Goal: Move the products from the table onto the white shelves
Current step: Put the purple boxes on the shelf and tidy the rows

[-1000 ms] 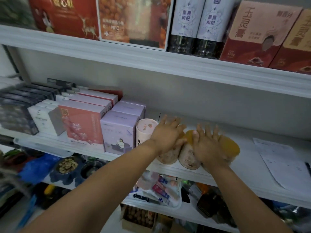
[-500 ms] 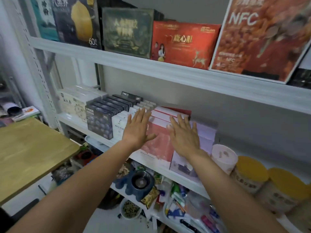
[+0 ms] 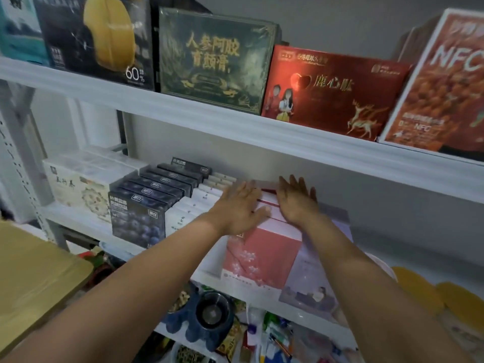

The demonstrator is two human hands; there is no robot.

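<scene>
Pink boxes (image 3: pixel 262 254) in a row on middle white shelf (image 3: pixel 78 221), left hand (image 3: pixel 239 208) and right hand (image 3: pixel 296 203) flat on their tops, fingers straight and slightly spread, dark blue boxes (image 3: pixel 136 218) at 9 o'clock, lilac box (image 3: pixel 311 279) at 3 o'clock.

A grey wall (image 3: pixel 340 19) backs white shelves (image 3: pixel 183 108) fixed to a perforated metal upright (image 3: pixel 23 166) at frame left, a tan wooden surface (image 3: pixel 34 279) at lower left, in soft, even light.

On the shelf (image 3: pixel 419 252), blueberry boxes (image 3: pixel 136 218) stand left of the blossom boxes (image 3: pixel 262 255).
</scene>
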